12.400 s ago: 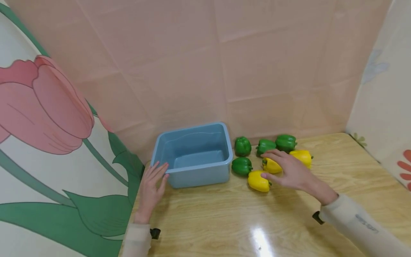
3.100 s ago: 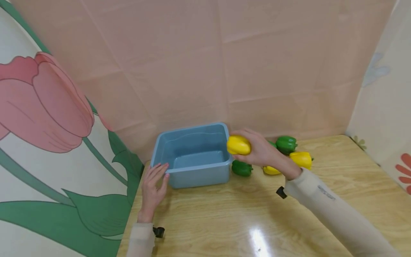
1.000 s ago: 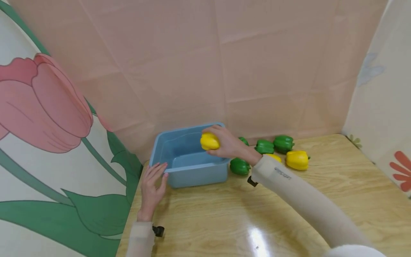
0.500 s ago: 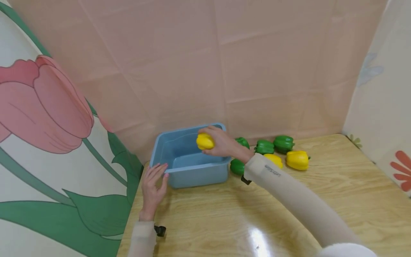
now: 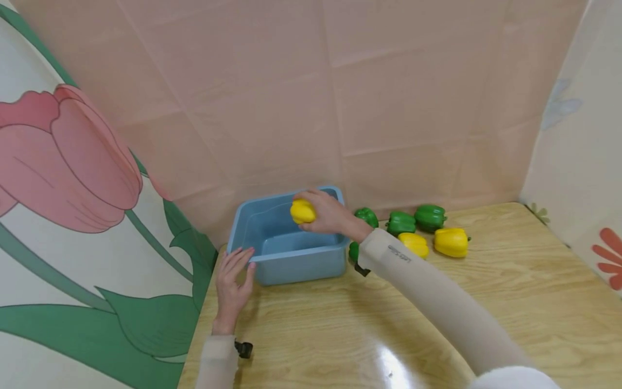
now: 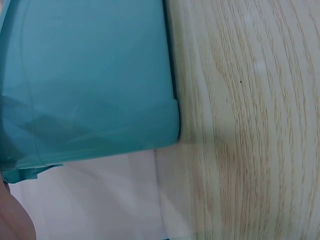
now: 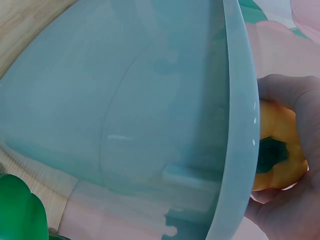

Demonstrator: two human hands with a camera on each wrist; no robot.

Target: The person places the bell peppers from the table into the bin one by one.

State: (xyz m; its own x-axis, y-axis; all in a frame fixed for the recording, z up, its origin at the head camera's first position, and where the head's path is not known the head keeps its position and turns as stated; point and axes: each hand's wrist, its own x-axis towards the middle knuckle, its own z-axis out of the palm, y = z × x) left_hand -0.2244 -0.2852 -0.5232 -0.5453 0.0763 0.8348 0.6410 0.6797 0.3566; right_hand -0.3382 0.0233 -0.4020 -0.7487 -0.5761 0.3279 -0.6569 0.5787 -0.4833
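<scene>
In the head view my right hand (image 5: 323,212) grips a yellow bell pepper (image 5: 303,211) over the inside of a blue plastic bin (image 5: 298,266). The right wrist view shows fingers and thumb around that pepper (image 7: 280,125), its green stem facing the camera, partly hidden behind the bin's rim (image 7: 243,120). My left hand (image 5: 233,283) rests on the bin's front left corner, fingers fairly straight across the rim. Only a bit of the left hand (image 6: 14,217) enters the left wrist view, beside the bin's wall (image 6: 95,85). No pepper shows on the visible part of the bin's floor.
Right of the bin lie two yellow peppers, one near (image 5: 414,245) and one farther right (image 5: 451,242). Several green peppers (image 5: 401,222) lie along the back, one partly hidden by my right forearm. A pink cloth (image 5: 413,108) hangs behind the wooden table (image 5: 311,329).
My right hand took the front yellow pepper from the table and carried it left, now over the bin's middle. Over the last second it moved slightly farther left. The left hand stayed on the rim.
</scene>
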